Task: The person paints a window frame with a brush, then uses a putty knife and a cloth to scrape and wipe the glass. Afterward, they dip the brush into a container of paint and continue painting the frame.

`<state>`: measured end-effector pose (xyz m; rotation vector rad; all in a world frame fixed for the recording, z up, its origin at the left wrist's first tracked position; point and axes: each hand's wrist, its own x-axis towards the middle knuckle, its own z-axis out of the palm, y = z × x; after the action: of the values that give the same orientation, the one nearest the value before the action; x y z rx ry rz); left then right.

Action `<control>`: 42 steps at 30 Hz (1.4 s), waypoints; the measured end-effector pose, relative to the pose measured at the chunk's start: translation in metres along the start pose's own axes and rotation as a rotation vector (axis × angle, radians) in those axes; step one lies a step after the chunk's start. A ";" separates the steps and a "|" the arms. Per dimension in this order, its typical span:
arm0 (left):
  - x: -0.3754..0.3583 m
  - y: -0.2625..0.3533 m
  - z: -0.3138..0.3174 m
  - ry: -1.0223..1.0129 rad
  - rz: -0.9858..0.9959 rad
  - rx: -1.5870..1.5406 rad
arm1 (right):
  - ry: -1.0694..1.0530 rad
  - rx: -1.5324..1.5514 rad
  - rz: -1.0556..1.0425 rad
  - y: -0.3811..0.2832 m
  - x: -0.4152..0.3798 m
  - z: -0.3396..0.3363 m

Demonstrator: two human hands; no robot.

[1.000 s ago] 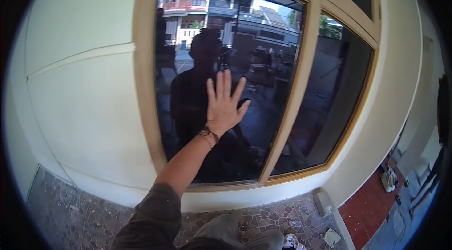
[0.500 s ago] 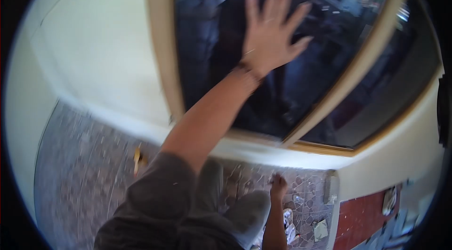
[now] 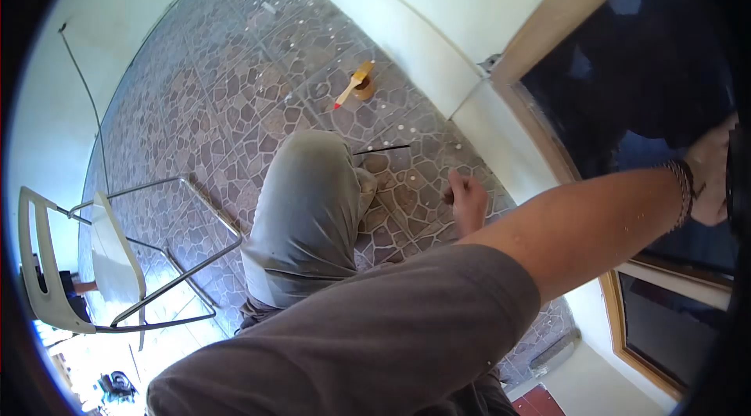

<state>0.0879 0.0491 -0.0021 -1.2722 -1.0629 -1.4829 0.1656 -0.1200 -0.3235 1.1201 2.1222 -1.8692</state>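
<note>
My left hand (image 3: pixel 710 169), with a braided bracelet at the wrist, reaches across to the far right, against or just in front of the dark window pane (image 3: pixel 618 95). Its fingers are cut off by the dark edge of the view, so I cannot see their pose. Below that forearm, my right hand (image 3: pixel 469 201) is low over the stone-pattern floor, fingers curled closed. Whatever they may hold is too small to make out. On the floor, a paintbrush (image 3: pixel 353 86) with a red handle end rests across a brown tape roll (image 3: pixel 364 89).
A white chair (image 3: pixel 117 252) with metal legs stands at the left. A thin black stick (image 3: pixel 382 150) lies by my knee (image 3: pixel 309 197). The pale wall (image 3: pixel 438 32) meets the wooden window frame (image 3: pixel 540 32). White specks dot the floor (image 3: pixel 227 95).
My view has swung left and down, bringing the chair and more floor in. My left hand, spread flat against the window before, now shows at the right edge. My right hand stays low and closed.
</note>
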 end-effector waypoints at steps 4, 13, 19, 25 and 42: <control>-0.032 0.027 -0.029 -0.414 0.026 -0.078 | -0.030 -0.345 -0.410 -0.006 0.039 0.058; -0.146 -0.071 -0.404 -0.945 -0.192 0.118 | -0.201 -0.827 -1.009 -0.014 0.129 0.217; -0.327 -0.108 -0.617 -0.371 -1.098 0.824 | -0.316 -1.104 -0.928 -0.038 0.151 0.266; -0.440 -0.105 -0.581 -0.841 -1.163 0.731 | -0.261 -1.037 -1.063 -0.026 0.167 0.269; -0.408 -0.115 -0.473 -0.469 -1.294 0.235 | 0.130 0.552 -0.417 -0.088 0.056 0.069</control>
<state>-0.1006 -0.3432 -0.4643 -0.7125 -2.5843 -1.8376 0.0483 -0.1542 -0.2976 0.9405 2.0862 -2.7662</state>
